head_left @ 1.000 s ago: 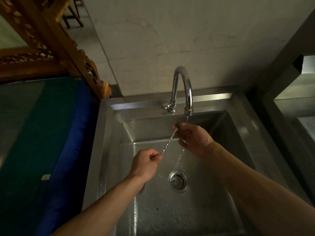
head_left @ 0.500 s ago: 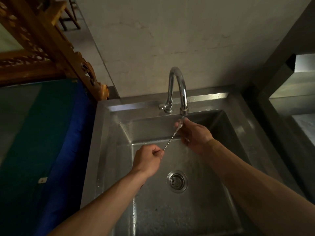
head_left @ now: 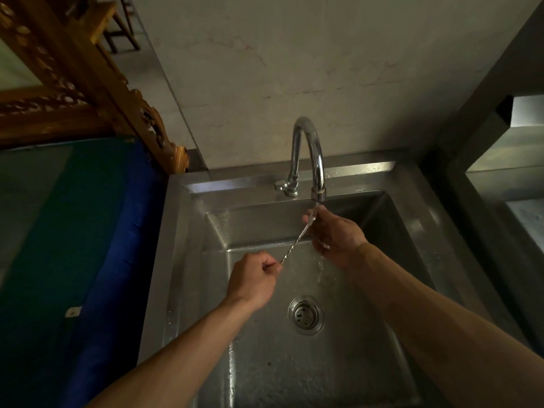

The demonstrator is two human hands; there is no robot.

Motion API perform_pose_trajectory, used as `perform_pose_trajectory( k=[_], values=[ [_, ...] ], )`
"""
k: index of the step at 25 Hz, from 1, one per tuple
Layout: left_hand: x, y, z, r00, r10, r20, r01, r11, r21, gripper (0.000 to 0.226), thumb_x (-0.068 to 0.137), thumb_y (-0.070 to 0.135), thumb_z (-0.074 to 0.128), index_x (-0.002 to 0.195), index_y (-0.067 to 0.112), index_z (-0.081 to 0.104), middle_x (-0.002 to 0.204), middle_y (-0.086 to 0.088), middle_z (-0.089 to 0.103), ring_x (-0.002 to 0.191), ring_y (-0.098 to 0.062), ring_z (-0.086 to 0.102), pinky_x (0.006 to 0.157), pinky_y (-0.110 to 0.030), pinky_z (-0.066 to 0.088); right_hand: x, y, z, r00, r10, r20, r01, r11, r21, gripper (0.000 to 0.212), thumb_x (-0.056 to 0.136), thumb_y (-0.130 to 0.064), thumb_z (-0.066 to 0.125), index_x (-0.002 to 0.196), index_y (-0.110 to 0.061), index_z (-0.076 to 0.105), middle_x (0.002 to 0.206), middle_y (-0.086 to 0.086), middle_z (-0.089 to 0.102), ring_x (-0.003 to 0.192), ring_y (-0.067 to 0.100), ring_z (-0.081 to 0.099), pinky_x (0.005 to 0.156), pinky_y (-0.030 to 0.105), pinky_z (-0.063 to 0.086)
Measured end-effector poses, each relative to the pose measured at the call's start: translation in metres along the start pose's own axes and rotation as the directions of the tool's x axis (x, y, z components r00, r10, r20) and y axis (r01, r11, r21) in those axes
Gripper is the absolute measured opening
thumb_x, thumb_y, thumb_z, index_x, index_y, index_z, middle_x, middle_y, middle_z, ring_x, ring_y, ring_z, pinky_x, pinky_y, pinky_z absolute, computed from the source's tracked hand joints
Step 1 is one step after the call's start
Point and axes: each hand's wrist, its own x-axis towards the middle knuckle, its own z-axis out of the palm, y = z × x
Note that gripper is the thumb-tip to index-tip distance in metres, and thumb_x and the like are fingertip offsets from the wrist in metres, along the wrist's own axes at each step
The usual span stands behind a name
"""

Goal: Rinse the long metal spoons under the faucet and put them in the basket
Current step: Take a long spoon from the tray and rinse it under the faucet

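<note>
A long metal spoon (head_left: 295, 244) with a twisted stem slants across the steel sink (head_left: 188, 260). My left hand (head_left: 254, 279) is closed on its lower handle end. My right hand (head_left: 335, 235) pinches the upper bowl end right below the spout of the chrome faucet (head_left: 309, 154). A thin stream of water runs over the bowl end and falls past my right hand toward the basin floor. No basket is in view.
The round drain (head_left: 306, 315) sits in the basin floor below my hands. A blue and green cloth (head_left: 88, 231) covers the surface left of the sink. A carved wooden frame (head_left: 88, 83) leans at upper left. A grey ledge (head_left: 500, 187) borders the right side.
Both hands kept their hold on the spoon. The bowl end rose to just under the spout, and water now runs over it again.
</note>
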Motion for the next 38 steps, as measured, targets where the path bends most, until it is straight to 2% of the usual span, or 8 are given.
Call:
perform_pose_trajectory(
  k=[4,7,10,15,21,25,34,38],
  values=[
    [0.000,0.000,-0.001,1.000,-0.018,0.005,0.018,1.000,0.008,0.020,0.083,0.024,0.067,0.064,0.027,0.064,0.066,0.013,0.064,0.063,-0.005,0.055,0.064,-0.019,0.041,-0.001,0.001,0.001,1.000,-0.006,0.024,0.006,1.000,-0.013,0.012,0.083,-0.025,0.071,0.093,-0.020,0.073,0.092,-0.001,0.075,0.088,0.013,0.066,0.072,0.032,0.042],
    [0.000,0.000,0.000,0.999,-0.039,0.007,0.039,0.999,-0.011,0.021,0.083,0.023,0.068,0.063,0.026,0.064,0.068,0.010,0.066,0.065,-0.006,0.057,0.065,-0.019,0.043,-0.001,0.000,0.002,1.000,0.007,0.016,-0.008,1.000,0.018,0.019,0.088,-0.029,0.065,0.102,-0.017,0.070,0.098,0.000,0.075,0.092,0.013,0.067,0.073,0.033,0.041],
    [0.001,-0.001,-0.001,0.998,-0.055,-0.007,0.055,0.998,-0.011,0.020,0.082,0.023,0.068,0.062,0.026,0.064,0.068,0.009,0.068,0.066,-0.008,0.059,0.067,-0.021,0.045,-0.002,0.000,0.003,0.998,-0.003,0.065,0.004,1.000,-0.016,0.017,0.084,-0.017,0.068,0.100,-0.018,0.073,0.099,-0.001,0.074,0.090,0.012,0.063,0.072,0.032,0.041],
    [0.004,0.000,-0.004,0.999,-0.053,0.007,0.053,0.998,-0.043,0.015,0.079,0.023,0.071,0.065,0.024,0.067,0.072,0.006,0.070,0.068,-0.010,0.061,0.071,-0.025,0.049,-0.003,0.001,0.001,0.998,0.010,0.067,-0.009,1.000,-0.004,0.008,0.087,-0.025,0.066,0.093,-0.022,0.072,0.104,0.002,0.071,0.093,0.014,0.061,0.072,0.033,0.041],
    [0.005,0.001,-0.008,0.998,-0.055,-0.022,0.054,0.998,-0.043,0.021,0.074,0.026,0.077,0.059,0.027,0.064,0.065,0.011,0.066,0.066,-0.009,0.062,0.068,-0.023,0.047,-0.008,-0.001,0.003,0.998,-0.006,0.063,0.010,0.998,-0.061,0.004,0.084,-0.023,0.070,0.082,-0.020,0.069,0.081,-0.001,0.069,0.081,0.013,0.062,0.075,0.033,0.045],
    [0.005,0.003,-0.011,0.997,-0.031,-0.066,0.032,0.999,0.011,0.024,0.070,0.030,0.081,0.055,0.028,0.061,0.062,0.014,0.066,0.066,-0.010,0.066,0.066,-0.024,0.049,-0.010,0.001,0.002,0.998,-0.044,0.046,0.048,0.996,-0.082,0.008,0.084,-0.020,0.071,0.092,-0.017,0.071,0.084,0.000,0.072,0.082,0.013,0.066,0.077,0.034,0.047],
    [0.001,0.005,-0.015,0.993,-0.053,-0.108,0.059,0.997,0.057,0.027,0.064,0.037,0.083,0.053,0.028,0.059,0.056,0.018,0.062,0.060,-0.004,0.062,0.059,-0.021,0.046,-0.005,-0.001,0.005,0.970,-0.061,0.234,0.058,0.998,0.021,0.034,0.086,0.001,0.061,0.111,-0.020,0.067,0.103,-0.002,0.074,0.096,0.013,0.067,0.080,0.034,0.041],
    [0.001,0.007,-0.016,0.995,-0.052,-0.088,0.059,0.996,0.074,0.026,0.065,0.037,0.082,0.053,0.027,0.060,0.057,0.016,0.064,0.060,-0.004,0.062,0.059,-0.020,0.047,-0.004,0.000,0.007,0.984,-0.052,0.171,0.055,0.998,-0.009,0.017,0.093,-0.016,0.058,0.107,-0.020,0.067,0.098,0.001,0.074,0.087,0.013,0.067,0.072,0.032,0.039]
  ],
)
